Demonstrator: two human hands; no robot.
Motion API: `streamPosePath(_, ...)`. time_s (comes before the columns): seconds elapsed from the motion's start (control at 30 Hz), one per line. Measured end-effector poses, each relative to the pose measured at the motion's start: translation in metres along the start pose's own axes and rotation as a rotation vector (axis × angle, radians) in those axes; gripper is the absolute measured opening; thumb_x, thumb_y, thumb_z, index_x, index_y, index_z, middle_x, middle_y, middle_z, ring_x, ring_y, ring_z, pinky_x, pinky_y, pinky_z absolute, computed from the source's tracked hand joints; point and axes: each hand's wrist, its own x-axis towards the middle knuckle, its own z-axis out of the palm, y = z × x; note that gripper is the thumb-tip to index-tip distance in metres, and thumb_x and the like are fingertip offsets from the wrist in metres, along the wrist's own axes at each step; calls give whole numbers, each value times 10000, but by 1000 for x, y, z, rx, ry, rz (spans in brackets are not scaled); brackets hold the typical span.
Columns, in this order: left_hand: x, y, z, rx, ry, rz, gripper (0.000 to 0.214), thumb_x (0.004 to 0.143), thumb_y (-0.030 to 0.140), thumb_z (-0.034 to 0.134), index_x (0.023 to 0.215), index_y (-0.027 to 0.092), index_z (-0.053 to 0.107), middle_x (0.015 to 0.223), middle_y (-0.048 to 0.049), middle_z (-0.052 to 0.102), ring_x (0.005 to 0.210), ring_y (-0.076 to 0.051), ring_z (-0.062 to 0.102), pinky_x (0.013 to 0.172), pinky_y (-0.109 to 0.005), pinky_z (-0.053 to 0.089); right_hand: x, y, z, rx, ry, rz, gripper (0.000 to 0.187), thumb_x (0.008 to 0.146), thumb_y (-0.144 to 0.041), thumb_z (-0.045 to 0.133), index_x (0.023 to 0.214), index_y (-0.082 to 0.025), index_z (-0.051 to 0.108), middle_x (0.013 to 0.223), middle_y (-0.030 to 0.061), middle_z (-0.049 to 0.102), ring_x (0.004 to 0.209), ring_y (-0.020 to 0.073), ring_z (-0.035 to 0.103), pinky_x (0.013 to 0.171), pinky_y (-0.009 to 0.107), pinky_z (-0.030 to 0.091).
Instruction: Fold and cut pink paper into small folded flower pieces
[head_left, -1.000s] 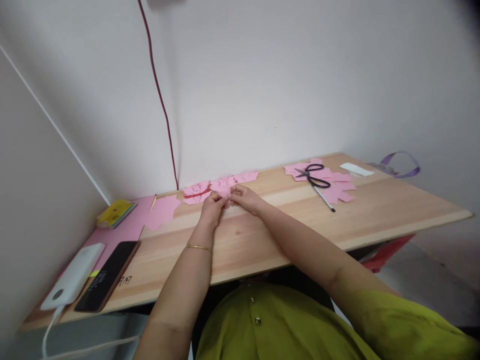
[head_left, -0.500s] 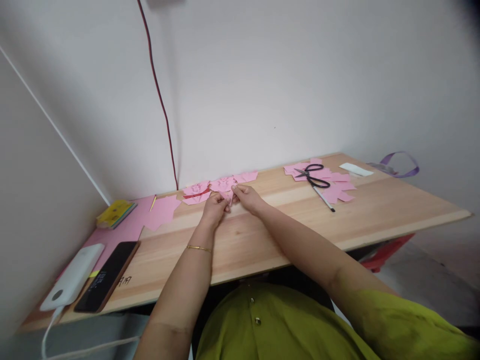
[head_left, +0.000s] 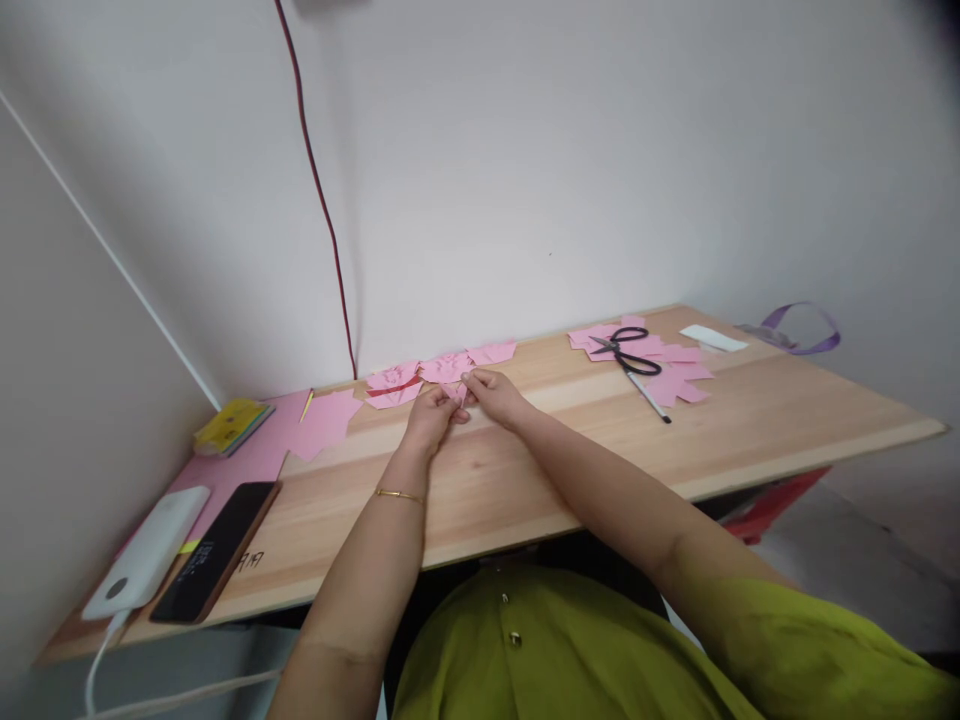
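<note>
1. A small piece of pink paper (head_left: 456, 392) was between the two hands, just above the table (head_left: 517, 490) toward its far side, near the middle.
2. The left hand (head_left: 430, 420) pinched it from the left and the right hand (head_left: 495, 397) from the right. The hands were close together, probably so that both sides of so light a piece stayed steady; the fingers hid any fold.
3. Just beyond, pink paper shapes (head_left: 446, 367) lay in a row along the wall (head_left: 525, 180), a red strip (head_left: 396, 388) among those at the left. That spot likely kept them within reach yet clear of the arms.
4. To the right, scissors (head_left: 640, 367) rested on pink scraps (head_left: 679, 385), with a pen (head_left: 649, 399) beside them, seemingly set aside. A white strip (head_left: 712, 339) lay farther right.
5. To the left, a large pink sheet (head_left: 225, 478) lay under a yellow packet (head_left: 229, 425); nearer were a phone (head_left: 214, 555) and a white power bank (head_left: 146, 555) with a cable.
6. The table was pale, striped wood, pushed against a plain wall where a dark red cord (head_left: 319, 190) hung.
</note>
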Motion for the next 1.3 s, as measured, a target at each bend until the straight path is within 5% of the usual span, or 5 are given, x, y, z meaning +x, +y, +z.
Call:
streamPosePath(0.23,1,-2,-1,-17,30,12,194,619,235,736,660,132,577,681,-10,611,563,-111,617,603,-273,538,0,1,1,96,21,-36,277,786,-446,549,684,-189,546,611,-33,549,613,120,515,629,239,403)
streamPosePath(0.57,3,-3,-3,-21,86,38,238,615,289,764,658,140,583,635,6,605,555,-108,609,614,-261,517,2,0,-2,190,16,65,491,869,-592,394,850,-168,641,634,10,597,618,126,563,636,247,447)
streamPosePath(0.83,5,-6,-1,-35,75,76,230,599,307,761,677,130,638,760,-30,641,665,-127,631,706,-293,529,0,5,7,306,-163,-2,276,677,-373,698,862,-186,614,700,-15,629,641,139,604,663,281,497)
streamPosePath(1.07,2,-1,-1,-11,-1,47,292,597,381,773,710,134,668,709,-14,618,606,-131,631,668,-294,536,2,9,3,25,-41,-56,169,737,-348,617,759,-181,633,658,-11,628,620,127,559,600,238,431)
streamPosePath(1.3,0,1,-2,89,3,55,188,674,335,718,694,153,675,626,-9,611,548,-126,593,599,-271,498,4,10,4,77,-67,-70,167,702,-322,644,781,-175,643,731,1,636,678,133,566,642,242,431)
